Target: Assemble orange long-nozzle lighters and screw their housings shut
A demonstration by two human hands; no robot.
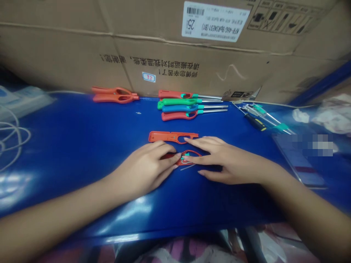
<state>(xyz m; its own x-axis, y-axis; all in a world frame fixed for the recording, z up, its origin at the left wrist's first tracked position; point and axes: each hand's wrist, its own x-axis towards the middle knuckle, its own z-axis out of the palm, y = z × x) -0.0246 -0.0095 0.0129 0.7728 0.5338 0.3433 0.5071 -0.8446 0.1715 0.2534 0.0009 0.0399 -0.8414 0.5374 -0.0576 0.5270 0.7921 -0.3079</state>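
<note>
My left hand (153, 162) is closed over the grip end of an orange lighter casing half (195, 153) on the table. That half holds a green trigger piece (186, 155) and a thin white wire, and much of it is hidden by my fingers. My right hand (219, 157) has its fingers apart. One fingertip rests at the green piece, and another reaches the opening of a second orange casing half (164, 137) just behind. A thin metal rod (187, 167) lies at the near side of the held half.
Several long-neck lighters (179, 109) lie in a row behind my hands. Two orange casing halves (115, 95) are at the back left. A screwdriver (255, 121) and a phone (301, 164) lie right. A white cable (18, 137) is at left. A cardboard box (82, 47) stands behind.
</note>
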